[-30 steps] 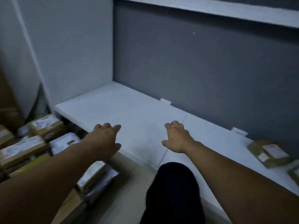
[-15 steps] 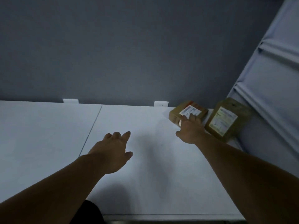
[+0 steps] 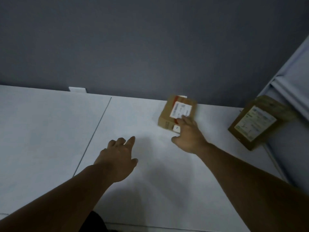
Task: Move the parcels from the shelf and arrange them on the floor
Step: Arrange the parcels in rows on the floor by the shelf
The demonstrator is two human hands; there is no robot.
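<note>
Right hand (image 3: pixel 189 134) is reaching onto the small cardboard box (image 3: pixel 168 114), fingers lying fairly straight on its top near the white label, thumb spread out low beside the box front. It is not wrapping the box yet, so this is touching, not gripping. Left hand (image 3: pixel 117 158) is hovering over the white shelf (image 3: pixel 50 131) with fingers loosely extended, holding nothing, well apart from the box.

The box is sitting flat on the shelf, close to the grey back wall (image 3: pixel 150 47). A flat brown parcel (image 3: pixel 254 121) is leaning tilted against the pale side panel (image 3: pixel 292 81) at the right end, its lower edge on the shelf, near the box but not touching it.

Progress, judging: two parcels are showing on the shelf, both still needing to go down. The floor is not appearing in this view, so how many are already arranged there cannot be told. Current step looks like the start of picking up the box; lifting, carrying and placing are all remaining, then the leaning parcel.
</note>
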